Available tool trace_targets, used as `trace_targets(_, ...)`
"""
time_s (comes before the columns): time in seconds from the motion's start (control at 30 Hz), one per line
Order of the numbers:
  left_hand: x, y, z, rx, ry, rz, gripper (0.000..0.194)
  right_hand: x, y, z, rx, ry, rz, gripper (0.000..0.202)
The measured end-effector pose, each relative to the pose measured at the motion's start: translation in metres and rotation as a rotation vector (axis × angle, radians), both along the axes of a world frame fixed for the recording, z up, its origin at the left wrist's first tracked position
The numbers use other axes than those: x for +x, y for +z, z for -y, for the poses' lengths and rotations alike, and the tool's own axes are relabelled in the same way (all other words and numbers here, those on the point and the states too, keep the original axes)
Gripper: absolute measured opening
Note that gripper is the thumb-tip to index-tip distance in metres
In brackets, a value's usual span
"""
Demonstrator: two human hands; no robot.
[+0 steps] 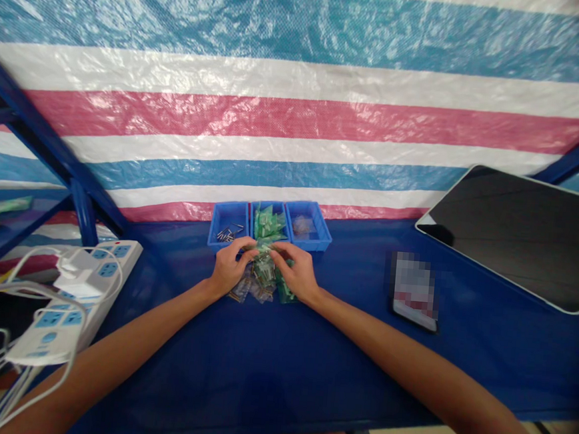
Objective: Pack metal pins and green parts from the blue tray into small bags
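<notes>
My left hand and my right hand pinch the top of a small clear plastic bag between them. Small metal-looking pieces show inside the bag. Beneath and around it lie more small clear bags, and a green packet is under my right hand. Just beyond my hands stand three joined blue bins: the left bin has metal pins or keys in it, the middle bin green packets, the right bin a few clear bags.
A white power strip with plugs and cables lies on the left of the blue table. On the right are a phone and a large dark-screened panel. A striped plastic sheet hangs behind, between blue frame bars.
</notes>
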State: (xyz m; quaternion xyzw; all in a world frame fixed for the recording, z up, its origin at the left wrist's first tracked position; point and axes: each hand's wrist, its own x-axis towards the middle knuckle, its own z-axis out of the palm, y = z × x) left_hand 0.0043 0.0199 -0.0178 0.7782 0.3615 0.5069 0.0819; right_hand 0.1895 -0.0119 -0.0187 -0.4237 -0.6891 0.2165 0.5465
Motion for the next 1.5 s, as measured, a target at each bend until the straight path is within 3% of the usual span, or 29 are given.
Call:
trace_targets(0.4, 0.003, 0.006, 0.006, 0.077, -0.021, -0.041, 0.028, -0.003, 0.002, 0.004, 0.000, -0.042, -0.078, 0.019)
trace_targets(0.87, 0.004, 0.016, 0.009, 0.072, -0.226, -0.163, 0.038, -0.003, -0.001, 0.003, -0.018, -0.063, -0.161, 0.018)
trace_targets(1.07, 0.005, 0.012, 0.006, 0.088, -0.178, -0.216, 0.038, -0.003, -0.001, 0.003, -0.025, -0.037, -0.223, 0.015)
trace_targets(1.3, 0.004, 0.010, 0.002, 0.069, -0.196, -0.163, 0.026, 0.006, 0.005, 0.009, 0.040, 0.040, -0.111, 0.026)
trace_targets(1.5, 0.003, 0.011, 0.003, 0.069, -0.126, -0.164, 0.016, 0.002, 0.011, 0.008, 0.102, 0.036, -0.064, 0.018)
